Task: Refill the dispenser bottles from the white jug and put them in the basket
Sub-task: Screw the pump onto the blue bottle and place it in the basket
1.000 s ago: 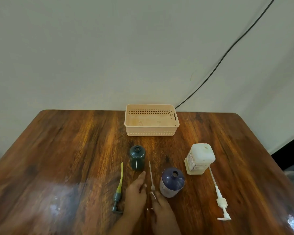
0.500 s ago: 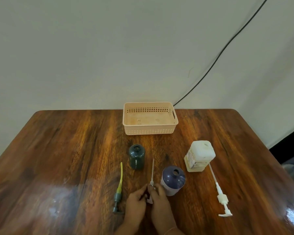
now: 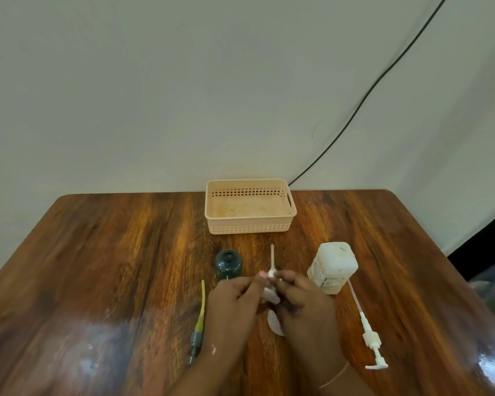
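Both my hands meet over the table's middle and grip a pale pump head; its thin tube (image 3: 272,255) sticks out away from me. My left hand (image 3: 232,307) pinches it from the left, my right hand (image 3: 300,301) from the right. Only a pale sliver of the purple bottle (image 3: 275,324) shows under my right hand. The dark green bottle (image 3: 228,264) stands uncapped just beyond my left hand. The white jug (image 3: 335,267) stands to the right of my hands. At the table's far edge sits the peach basket (image 3: 250,227), with nothing in it.
A green pump with a yellow tube (image 3: 199,318) lies left of my left wrist. A white pump (image 3: 367,332) lies to the right, its tube pointing at the jug. A black cable (image 3: 355,112) runs down the wall behind the basket.
Both hands have lifted the pale pump off the table and moved it up and away from me. They now cover the purple bottle.
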